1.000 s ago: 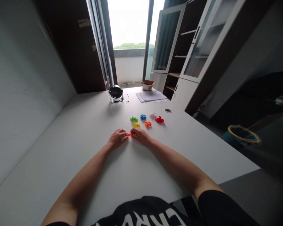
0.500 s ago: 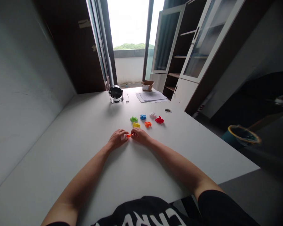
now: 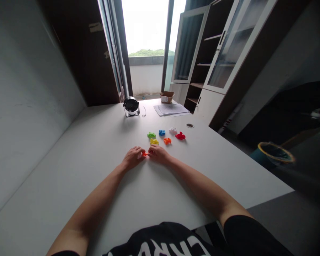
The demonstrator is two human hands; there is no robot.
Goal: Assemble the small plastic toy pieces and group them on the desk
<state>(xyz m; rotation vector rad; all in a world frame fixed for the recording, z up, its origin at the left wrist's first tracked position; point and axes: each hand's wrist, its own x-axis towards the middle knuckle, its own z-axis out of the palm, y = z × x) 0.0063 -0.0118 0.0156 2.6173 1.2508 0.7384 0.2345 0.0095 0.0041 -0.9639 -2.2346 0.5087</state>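
Between my two hands is a small orange-red plastic piece (image 3: 144, 154), partly covered by fingers, so its exact kind cannot be made out. Closed on its left end are the fingers of my left hand (image 3: 133, 156), with something pale showing beside them. My right hand (image 3: 158, 155) pinches the piece's right end. Just beyond the fingertips lies a yellow toy piece (image 3: 154, 142). Farther out are small toy pieces in green (image 3: 151, 135), blue (image 3: 161, 132), orange (image 3: 167, 141), white (image 3: 172, 130) and red (image 3: 180, 136).
On the white table (image 3: 101, 142) stand a round black device on a stand (image 3: 131, 106) and a small cardboard box (image 3: 166, 97) near the far edge. Papers (image 3: 172, 109) lie by the box. A cable hole (image 3: 190, 126) sits right of the toys. A bin (image 3: 272, 155) is off the right edge.
Both hands stay nearly in place. The orange-red piece has shifted slightly in the fingers, and a little less of the pale part shows at my left hand.
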